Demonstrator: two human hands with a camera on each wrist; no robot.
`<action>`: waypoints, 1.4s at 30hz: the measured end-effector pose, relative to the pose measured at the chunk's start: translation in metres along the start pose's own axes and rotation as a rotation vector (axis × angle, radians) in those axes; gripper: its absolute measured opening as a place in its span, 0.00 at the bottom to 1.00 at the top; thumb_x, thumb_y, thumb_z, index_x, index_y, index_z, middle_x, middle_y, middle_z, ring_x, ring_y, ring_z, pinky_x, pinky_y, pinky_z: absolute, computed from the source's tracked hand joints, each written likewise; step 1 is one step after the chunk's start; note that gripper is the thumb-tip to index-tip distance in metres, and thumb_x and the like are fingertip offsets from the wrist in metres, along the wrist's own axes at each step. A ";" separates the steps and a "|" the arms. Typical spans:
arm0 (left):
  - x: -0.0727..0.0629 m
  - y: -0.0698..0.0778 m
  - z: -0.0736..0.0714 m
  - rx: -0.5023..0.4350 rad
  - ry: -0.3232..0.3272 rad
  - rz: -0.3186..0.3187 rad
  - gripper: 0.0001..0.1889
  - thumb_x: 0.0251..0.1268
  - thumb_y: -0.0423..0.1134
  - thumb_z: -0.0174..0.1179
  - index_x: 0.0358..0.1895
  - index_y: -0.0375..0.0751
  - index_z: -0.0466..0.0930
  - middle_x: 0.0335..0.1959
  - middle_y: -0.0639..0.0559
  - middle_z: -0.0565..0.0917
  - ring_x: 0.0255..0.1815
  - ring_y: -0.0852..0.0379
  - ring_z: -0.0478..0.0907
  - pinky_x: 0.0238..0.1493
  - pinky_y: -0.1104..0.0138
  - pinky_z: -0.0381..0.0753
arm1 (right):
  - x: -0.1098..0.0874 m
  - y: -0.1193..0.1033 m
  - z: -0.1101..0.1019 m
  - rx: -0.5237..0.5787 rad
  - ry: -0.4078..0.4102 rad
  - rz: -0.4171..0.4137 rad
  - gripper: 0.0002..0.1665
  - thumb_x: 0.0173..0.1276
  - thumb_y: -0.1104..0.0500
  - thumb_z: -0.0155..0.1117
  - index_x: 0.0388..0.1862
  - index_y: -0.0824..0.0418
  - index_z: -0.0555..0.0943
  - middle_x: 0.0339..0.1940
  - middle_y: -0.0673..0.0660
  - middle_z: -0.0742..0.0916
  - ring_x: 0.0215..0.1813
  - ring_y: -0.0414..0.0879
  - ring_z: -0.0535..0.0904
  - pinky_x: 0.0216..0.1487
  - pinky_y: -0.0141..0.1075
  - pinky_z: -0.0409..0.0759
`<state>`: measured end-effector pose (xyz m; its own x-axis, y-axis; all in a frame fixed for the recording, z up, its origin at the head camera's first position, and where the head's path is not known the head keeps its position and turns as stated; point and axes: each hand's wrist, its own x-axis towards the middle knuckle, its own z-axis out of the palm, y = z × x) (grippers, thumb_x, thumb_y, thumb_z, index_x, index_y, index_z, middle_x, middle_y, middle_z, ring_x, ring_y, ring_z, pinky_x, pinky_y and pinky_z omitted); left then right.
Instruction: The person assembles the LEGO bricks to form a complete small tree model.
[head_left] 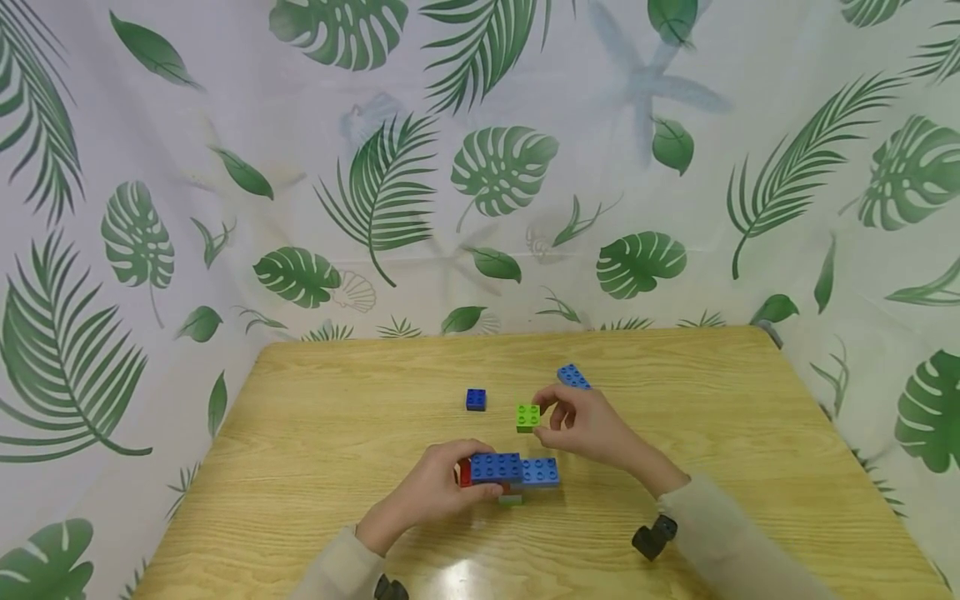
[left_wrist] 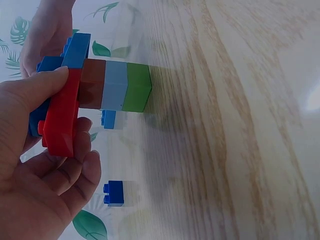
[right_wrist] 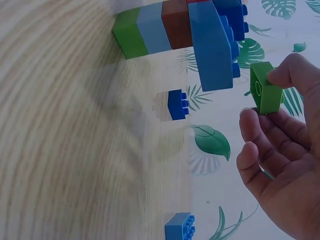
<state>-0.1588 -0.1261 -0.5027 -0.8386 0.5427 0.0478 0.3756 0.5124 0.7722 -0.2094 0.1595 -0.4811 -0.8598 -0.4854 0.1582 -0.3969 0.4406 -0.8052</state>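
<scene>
My left hand (head_left: 431,487) grips the top of a brick tower from the left, thumb in front and fingers behind. A long blue brick (head_left: 495,467) tops it, bridging a red brick (left_wrist: 62,117) and a lighter blue brick (head_left: 543,472). Underneath, in the left wrist view, come a brown brick (left_wrist: 93,84), a pale blue brick (left_wrist: 115,86) and a green brick (left_wrist: 139,87) standing on the table. Behind the tower to the right, my right hand (head_left: 588,425) pinches a lime green square brick (head_left: 528,417) between thumb and fingers, studs up, raised above the table.
On the wooden table (head_left: 337,400), a small dark blue brick (head_left: 476,400) lies behind the tower. A blue brick (head_left: 573,376) sits farther back, partly behind the right hand. A leaf-patterned curtain (head_left: 495,250) hangs along the back and sides.
</scene>
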 end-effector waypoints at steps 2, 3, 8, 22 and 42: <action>0.000 0.000 0.000 -0.005 0.000 -0.002 0.21 0.67 0.49 0.74 0.58 0.48 0.84 0.43 0.58 0.86 0.34 0.65 0.75 0.32 0.73 0.75 | -0.004 -0.001 0.001 -0.001 -0.010 -0.002 0.20 0.66 0.59 0.76 0.55 0.60 0.84 0.46 0.55 0.87 0.36 0.39 0.80 0.35 0.33 0.78; 0.000 0.000 0.000 -0.008 -0.001 -0.004 0.20 0.67 0.50 0.74 0.58 0.48 0.84 0.43 0.59 0.86 0.34 0.65 0.75 0.32 0.73 0.75 | -0.006 -0.001 0.001 -0.002 -0.015 0.001 0.20 0.66 0.59 0.76 0.55 0.60 0.84 0.46 0.55 0.87 0.36 0.39 0.80 0.35 0.32 0.78; 0.001 -0.001 0.000 -0.006 -0.002 0.002 0.20 0.68 0.50 0.73 0.58 0.48 0.84 0.42 0.59 0.86 0.33 0.65 0.75 0.31 0.73 0.75 | -0.015 -0.001 0.004 -0.002 -0.028 -0.011 0.19 0.66 0.59 0.76 0.55 0.58 0.84 0.45 0.54 0.87 0.37 0.40 0.81 0.36 0.33 0.78; 0.002 -0.004 0.000 -0.007 -0.002 0.007 0.20 0.68 0.50 0.73 0.58 0.48 0.85 0.41 0.59 0.86 0.33 0.64 0.75 0.31 0.73 0.74 | -0.027 -0.002 0.012 -0.014 -0.059 -0.027 0.18 0.64 0.58 0.77 0.53 0.53 0.85 0.45 0.48 0.88 0.44 0.47 0.83 0.41 0.39 0.80; 0.000 0.000 -0.001 -0.002 -0.001 0.026 0.18 0.68 0.47 0.74 0.57 0.47 0.86 0.41 0.59 0.87 0.33 0.65 0.76 0.32 0.74 0.75 | -0.040 -0.003 0.018 -0.068 -0.077 -0.071 0.21 0.65 0.58 0.77 0.57 0.54 0.87 0.49 0.48 0.90 0.45 0.36 0.79 0.42 0.35 0.79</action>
<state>-0.1591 -0.1262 -0.5022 -0.8279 0.5569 0.0672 0.3967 0.4967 0.7720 -0.1682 0.1644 -0.4954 -0.8024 -0.5729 0.1671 -0.4792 0.4517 -0.7525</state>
